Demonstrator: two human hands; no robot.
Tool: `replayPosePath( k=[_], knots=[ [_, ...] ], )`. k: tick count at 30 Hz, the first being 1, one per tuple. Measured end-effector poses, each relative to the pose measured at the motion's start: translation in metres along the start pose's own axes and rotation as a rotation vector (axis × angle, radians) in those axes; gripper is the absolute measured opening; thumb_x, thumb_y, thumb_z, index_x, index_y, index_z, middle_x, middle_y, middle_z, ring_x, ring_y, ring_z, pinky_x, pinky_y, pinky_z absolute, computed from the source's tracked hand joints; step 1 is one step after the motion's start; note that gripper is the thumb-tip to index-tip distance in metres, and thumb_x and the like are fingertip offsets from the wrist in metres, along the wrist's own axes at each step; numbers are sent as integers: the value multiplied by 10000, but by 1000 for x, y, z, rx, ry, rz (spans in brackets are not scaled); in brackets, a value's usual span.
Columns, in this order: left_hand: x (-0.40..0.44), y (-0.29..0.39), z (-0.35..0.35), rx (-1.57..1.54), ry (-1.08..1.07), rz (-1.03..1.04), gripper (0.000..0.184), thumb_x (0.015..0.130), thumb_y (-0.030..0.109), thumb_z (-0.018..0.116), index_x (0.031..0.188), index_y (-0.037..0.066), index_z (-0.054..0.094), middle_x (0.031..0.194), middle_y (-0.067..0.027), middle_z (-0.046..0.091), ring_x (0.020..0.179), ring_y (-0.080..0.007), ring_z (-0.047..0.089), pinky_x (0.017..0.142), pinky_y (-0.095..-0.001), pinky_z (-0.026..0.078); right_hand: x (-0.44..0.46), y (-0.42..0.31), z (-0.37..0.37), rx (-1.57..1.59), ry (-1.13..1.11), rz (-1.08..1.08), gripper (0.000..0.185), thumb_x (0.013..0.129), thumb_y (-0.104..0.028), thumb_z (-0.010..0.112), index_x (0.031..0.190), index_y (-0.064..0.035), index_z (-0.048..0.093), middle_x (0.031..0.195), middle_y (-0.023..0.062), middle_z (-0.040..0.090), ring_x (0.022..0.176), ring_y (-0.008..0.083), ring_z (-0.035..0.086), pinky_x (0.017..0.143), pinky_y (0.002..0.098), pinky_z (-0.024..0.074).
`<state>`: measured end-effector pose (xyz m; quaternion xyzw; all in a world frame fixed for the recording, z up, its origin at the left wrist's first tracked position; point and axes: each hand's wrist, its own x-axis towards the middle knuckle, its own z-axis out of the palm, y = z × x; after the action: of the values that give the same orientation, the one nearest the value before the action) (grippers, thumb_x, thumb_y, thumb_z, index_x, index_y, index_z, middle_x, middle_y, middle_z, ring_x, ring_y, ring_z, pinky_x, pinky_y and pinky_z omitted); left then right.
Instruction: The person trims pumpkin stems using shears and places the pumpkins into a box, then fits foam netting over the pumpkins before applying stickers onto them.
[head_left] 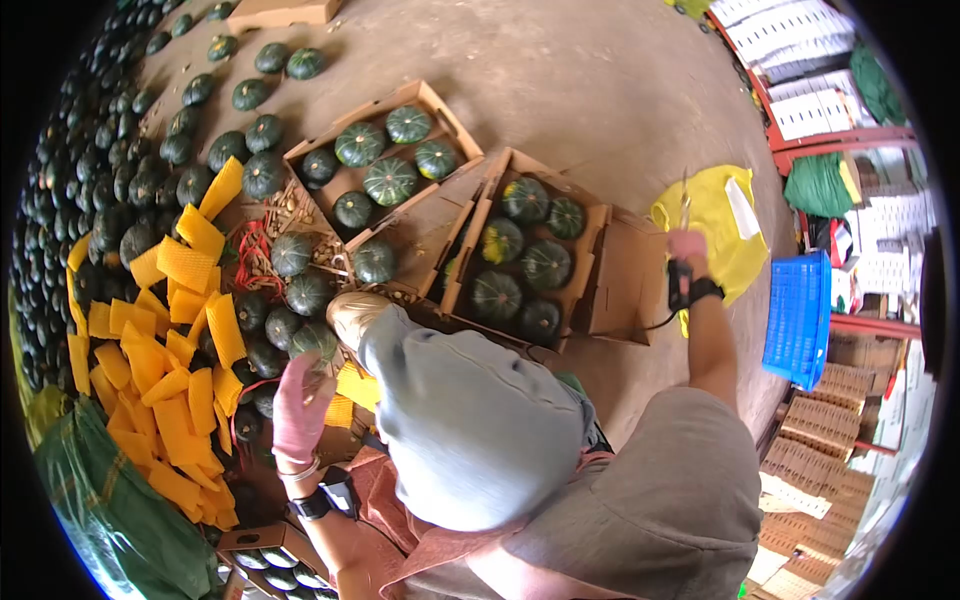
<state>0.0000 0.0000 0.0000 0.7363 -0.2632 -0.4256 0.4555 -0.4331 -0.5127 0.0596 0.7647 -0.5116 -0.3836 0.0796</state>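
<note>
My left hand (297, 405), in a pink glove, is at the lower left with its fingers apart. Just beyond its fingertips lies a green pumpkin (314, 341); whether they touch I cannot tell. My right hand (688, 246) is stretched out at the right, closed around a thin metal tool (685, 205) whose exact kind is unclear. Beneath that tool a yellow plastic bag (738, 262) with a white patch lies on the floor. Between my hands stands an open cardboard box (598, 225) of striped green pumpkins. Another pumpkin box (455, 125) sits beyond it.
Many loose pumpkins (110, 165) cover the left side. Yellow foam net sleeves (180, 410) are heaped beside my left hand, near a green sheet (120, 520). A blue plastic basket (797, 318) and stacked cartons (830, 410) stand at the right. My bent leg (470, 430) fills the middle.
</note>
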Motion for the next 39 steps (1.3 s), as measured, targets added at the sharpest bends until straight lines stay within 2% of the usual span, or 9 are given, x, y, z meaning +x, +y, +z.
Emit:
replayPosePath(
  k=[6,17,18,24,25,26,27,36,39],
  knots=[
    [-82,89,-29,-221,7,228,478,866,208,679,1237,-15,476,1138,-130,576,973,-180,569,840,-287,471,-99,-32,192,1567,-37,669,216,729,-270,694,813,-71,691,708,76,632,553,206,570,475,349,430],
    [-273,174,-34,-484,436,552,496,894,251,617,1287,28,411,1021,-96,515,875,-183,522,703,-307,474,-39,-152,315,2349,-433,603,406,863,-420,474,1117,-121,578,937,148,589,746,333,619,573,503,530],
    [-280,175,-30,-448,451,555,472,892,242,617,1265,23,430,1004,-95,522,856,-184,523,700,-307,476,-46,-163,291,2543,-340,745,891,801,-735,372,1356,-39,418,1344,177,476,1164,466,451,999,634,300],
    [-289,173,-7,-568,496,532,403,880,198,613,1218,22,482,1007,-117,599,861,-240,612,741,-328,503,50,-168,395,2602,-501,215,578,870,-552,456,1128,-53,592,1214,204,593,1144,369,540,973,474,426],
    [-288,173,-5,-568,497,522,402,884,198,607,1224,24,481,1024,-123,603,881,-250,624,756,-334,509,115,-181,494,2562,-380,-746,589,879,-568,423,1078,-52,628,1223,227,588,1158,389,529,965,481,434],
    [-286,170,-6,-587,465,528,387,895,197,594,1228,34,483,1024,-122,605,900,-248,630,786,-335,513,58,-154,383,2834,-317,71,546,879,-530,435,1067,-55,628,1178,206,594,1112,369,536,938,478,444],
    [-283,168,-6,-597,454,534,365,904,192,585,1225,44,491,1034,-122,610,917,-245,636,798,-336,513,38,-144,348,2958,-201,95,504,878,-493,446,1057,-58,628,1133,185,600,1066,348,542,911,475,454],
    [-261,166,1,-671,284,521,289,929,148,550,1202,59,513,1051,-106,625,935,-215,642,823,-318,516,-20,-91,125,2525,292,-1538,249,879,-323,486,925,-93,570,737,60,536,717,267,516,645,439,489],
    [-260,161,3,-702,266,534,308,922,171,562,1201,56,500,1049,-120,607,945,-240,630,806,-331,520,-38,-81,52,2943,-16,-1026,255,884,-308,475,928,-73,561,764,84,544,707,250,515,616,420,477]
  ],
)
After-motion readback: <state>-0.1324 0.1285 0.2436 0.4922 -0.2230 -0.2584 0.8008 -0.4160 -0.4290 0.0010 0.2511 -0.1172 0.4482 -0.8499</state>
